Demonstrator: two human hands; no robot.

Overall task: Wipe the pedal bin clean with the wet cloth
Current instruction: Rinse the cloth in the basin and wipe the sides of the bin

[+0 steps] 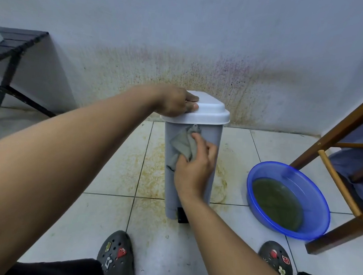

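A grey pedal bin (215,136) with a white lid (213,112) stands upright on the tiled floor in front of me, its black pedal (182,216) at the bottom front. My left hand (176,101) rests on the lid's left side, fingers lying over the top. My right hand (196,165) holds a crumpled grey cloth (183,145) and presses it against the upper front of the bin.
A blue basin (311,197) with murky green water sits on the floor to the right of the bin. A wooden chair frame (339,171) stands at far right, a dark bench (11,53) at far left. The stained wall is close behind the bin. My two shoes (116,257) are near the bottom edge.
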